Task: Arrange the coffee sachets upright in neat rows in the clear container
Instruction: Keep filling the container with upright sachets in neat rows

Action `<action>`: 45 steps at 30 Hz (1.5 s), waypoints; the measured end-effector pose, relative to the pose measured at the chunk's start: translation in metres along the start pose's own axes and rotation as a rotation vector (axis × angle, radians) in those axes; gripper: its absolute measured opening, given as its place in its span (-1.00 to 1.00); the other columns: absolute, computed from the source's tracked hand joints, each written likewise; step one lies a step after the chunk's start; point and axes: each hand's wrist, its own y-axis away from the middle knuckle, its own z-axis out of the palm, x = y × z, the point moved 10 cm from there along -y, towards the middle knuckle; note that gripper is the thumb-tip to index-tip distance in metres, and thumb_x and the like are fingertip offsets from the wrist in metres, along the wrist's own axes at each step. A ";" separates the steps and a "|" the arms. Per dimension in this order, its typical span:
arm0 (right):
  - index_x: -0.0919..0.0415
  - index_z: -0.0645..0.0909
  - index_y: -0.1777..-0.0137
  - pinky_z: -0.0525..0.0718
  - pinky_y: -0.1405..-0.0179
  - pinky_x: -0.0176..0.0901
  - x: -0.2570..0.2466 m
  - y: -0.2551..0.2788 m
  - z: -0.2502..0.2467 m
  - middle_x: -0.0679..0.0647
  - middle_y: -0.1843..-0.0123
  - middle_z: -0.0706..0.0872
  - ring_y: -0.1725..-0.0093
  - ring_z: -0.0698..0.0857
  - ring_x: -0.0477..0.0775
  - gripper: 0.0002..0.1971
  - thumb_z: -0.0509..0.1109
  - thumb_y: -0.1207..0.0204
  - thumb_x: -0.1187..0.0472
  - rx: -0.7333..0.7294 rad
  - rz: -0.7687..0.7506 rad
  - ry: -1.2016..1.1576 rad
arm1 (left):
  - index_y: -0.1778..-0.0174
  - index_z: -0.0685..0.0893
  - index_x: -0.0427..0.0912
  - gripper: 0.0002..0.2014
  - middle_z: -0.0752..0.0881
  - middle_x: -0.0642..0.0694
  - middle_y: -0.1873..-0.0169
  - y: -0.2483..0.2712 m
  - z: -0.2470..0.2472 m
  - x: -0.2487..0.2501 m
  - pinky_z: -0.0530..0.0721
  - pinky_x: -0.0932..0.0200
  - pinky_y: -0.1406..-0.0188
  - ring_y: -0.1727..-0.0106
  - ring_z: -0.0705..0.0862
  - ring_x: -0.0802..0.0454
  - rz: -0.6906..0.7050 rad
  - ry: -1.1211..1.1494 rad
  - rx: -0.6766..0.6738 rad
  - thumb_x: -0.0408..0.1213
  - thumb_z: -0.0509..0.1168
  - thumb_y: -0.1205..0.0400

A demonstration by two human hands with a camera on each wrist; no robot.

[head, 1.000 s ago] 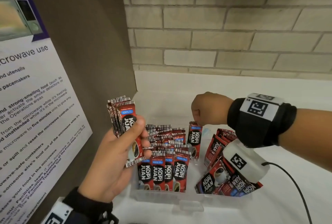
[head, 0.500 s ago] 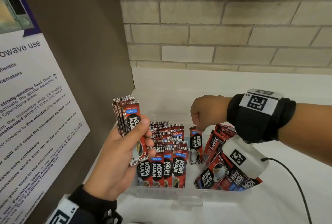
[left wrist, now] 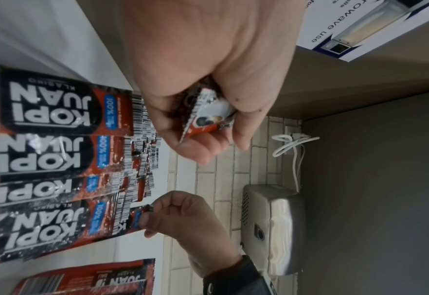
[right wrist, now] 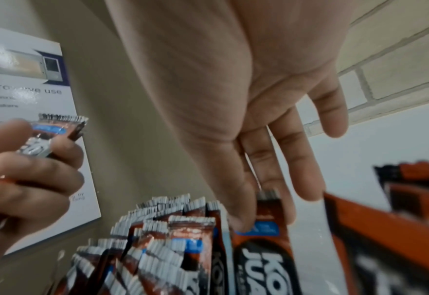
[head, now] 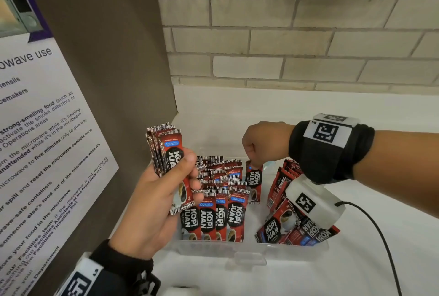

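Red-and-black foil sachets, all printed "KOPI JUAN" with a blue "100%" tag. Right hand (head: 263, 143) has come down since a second ago: the single sachet (head: 253, 182) it pinches by the top edge now sits lower in the clear container (head: 249, 251), just at 3 o'clock of the standing rows (head: 217, 200). My read: it starts a new column, release is next. Left hand (head: 152, 203) still grips a stack of sachets (head: 166, 150) held above the container's 9 o'clock edge, thumb across the front. Loose pile (head: 292, 224) leans untidily at the container's 3 o'clock end, partly behind the wrist camera, so plenty is left to sort. Container sits on the white desk (head: 380, 224). Poster (head: 35, 129) at 9 o'clock reads "…owave use", "strong-smelling food", "five minutes". Wrist tags read "RS" and "LS".
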 end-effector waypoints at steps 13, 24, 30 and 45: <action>0.17 0.67 0.00 0.54 0.22 -0.38 0.000 0.046 -0.080 0.02 0.01 0.75 0.17 0.66 -0.06 -0.79 0.39 -0.55 0.04 0.359 -0.041 -0.299 | 0.15 0.65 -0.22 -0.79 0.48 -0.07 0.44 0.002 0.025 -0.011 0.40 0.35 0.73 0.57 0.42 0.11 -0.112 0.176 -0.115 -0.13 0.31 -0.48; 0.21 0.56 -0.07 0.67 0.44 -0.28 -0.030 0.053 -0.061 0.18 0.34 0.72 0.46 0.67 -0.05 -0.69 0.55 -0.38 0.35 0.255 -0.182 -0.789 | -0.07 0.65 -0.17 -0.52 0.81 -0.17 0.27 0.010 0.045 -0.017 0.77 0.08 0.48 0.36 0.78 -0.02 -0.129 -0.083 -0.164 0.07 0.26 -0.35; 0.23 0.67 0.11 0.70 0.41 -0.27 0.011 0.055 -0.073 0.19 0.29 0.79 0.41 0.70 -0.03 -0.93 0.49 -0.45 0.35 0.320 -0.053 -0.642 | 0.01 0.71 -0.19 -0.71 0.80 -0.16 0.23 0.005 0.016 -0.011 0.70 0.18 0.58 0.37 0.76 0.06 -0.088 -0.073 -0.032 -0.07 0.26 -0.51; 0.15 0.45 0.35 0.39 0.42 -0.33 0.014 0.009 0.002 -0.05 0.34 0.51 0.38 0.44 -0.11 -0.70 0.54 -0.42 0.15 0.003 0.091 -0.018 | 0.07 0.70 -0.13 -0.77 0.65 -0.06 0.39 0.002 -0.005 -0.007 0.66 0.21 0.56 0.43 0.62 0.10 -0.045 -0.024 -0.002 -0.07 0.24 -0.56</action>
